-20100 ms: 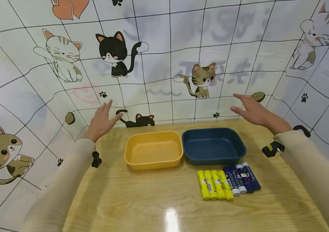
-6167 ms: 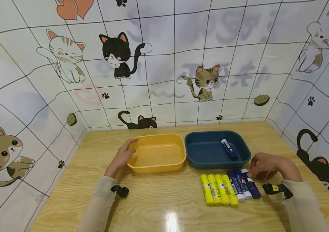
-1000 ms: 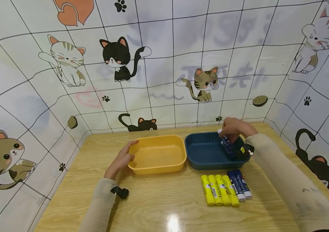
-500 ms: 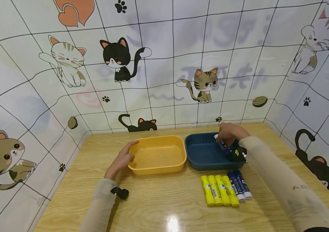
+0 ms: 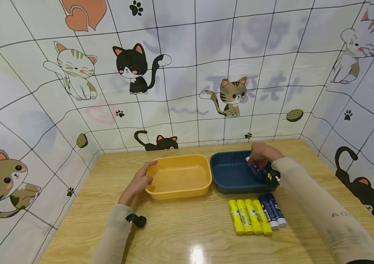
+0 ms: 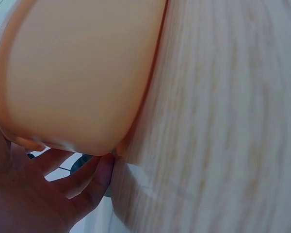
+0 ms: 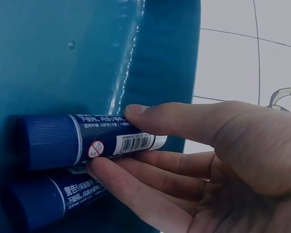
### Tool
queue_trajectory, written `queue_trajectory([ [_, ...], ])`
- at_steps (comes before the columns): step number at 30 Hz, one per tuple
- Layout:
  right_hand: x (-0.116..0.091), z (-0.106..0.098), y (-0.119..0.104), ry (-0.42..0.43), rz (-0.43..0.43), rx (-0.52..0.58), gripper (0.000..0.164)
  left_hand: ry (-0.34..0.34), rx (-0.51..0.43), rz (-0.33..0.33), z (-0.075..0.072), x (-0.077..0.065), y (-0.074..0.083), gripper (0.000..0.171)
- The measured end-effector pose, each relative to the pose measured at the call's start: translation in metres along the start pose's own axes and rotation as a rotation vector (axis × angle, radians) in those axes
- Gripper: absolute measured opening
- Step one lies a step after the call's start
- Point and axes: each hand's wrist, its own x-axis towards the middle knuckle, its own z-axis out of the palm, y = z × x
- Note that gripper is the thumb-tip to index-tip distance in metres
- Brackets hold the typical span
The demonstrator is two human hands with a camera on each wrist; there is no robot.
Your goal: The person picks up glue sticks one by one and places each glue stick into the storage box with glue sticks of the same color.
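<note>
Pinching the navy stick (image 7: 94, 138) in the right hand (image 5: 262, 154), settle it flush along the second stick (image 7: 46, 199) just beside that hand, level on the floor of the blue tray (image 5: 230, 178) beneath, then loosen gently, while gripping the yellow tray (image 5: 180, 178) further left in the left hand (image 5: 137, 182).

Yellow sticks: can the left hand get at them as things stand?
Likely yes, once it lets go: the left hand holds the yellow tray, but nothing covers the yellow sticks, and the table before the trays leaves the way free.
</note>
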Motion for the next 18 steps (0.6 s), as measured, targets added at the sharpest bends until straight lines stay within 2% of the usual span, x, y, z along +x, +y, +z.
queue_trajectory([
  [7, -0.0038, 0.0013, 0.0054, 0.021, -0.007, 0.006, 0.02, 0.0, -0.006, -0.004, -0.0002, -0.0014, 0.0012, 0.083],
  [18, -0.0068, 0.0044, 0.0057, 0.076, 0.039, 0.015, 0.021, -0.004, -0.008, -0.01, -0.0001, -0.0018, 0.0023, 0.083],
])
